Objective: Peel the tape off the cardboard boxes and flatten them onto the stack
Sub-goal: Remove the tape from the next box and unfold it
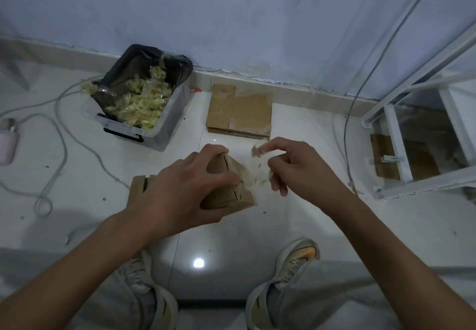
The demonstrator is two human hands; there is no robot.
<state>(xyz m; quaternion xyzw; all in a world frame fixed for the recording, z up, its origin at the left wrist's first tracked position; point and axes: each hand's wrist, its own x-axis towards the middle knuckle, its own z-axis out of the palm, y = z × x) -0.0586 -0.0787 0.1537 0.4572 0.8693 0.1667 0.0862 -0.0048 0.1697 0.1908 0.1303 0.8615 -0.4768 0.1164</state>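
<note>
The left hand [190, 188] grips a small box [231, 188], with fingers curled over its top and thumb on its near side. The box is tilted and sits just above the floor [296, 226]. The right hand [293, 167] is just right of the box and pinches a strip of clear tape [258, 168]. The tape runs from its fingers down to the box. Past both hands lies a stack [239, 112] of flat boxes by the wall. Far left of it stands a bin [164, 129] full of crumpled tape. Another box [137, 190] peeks out behind the left hand.
</note>
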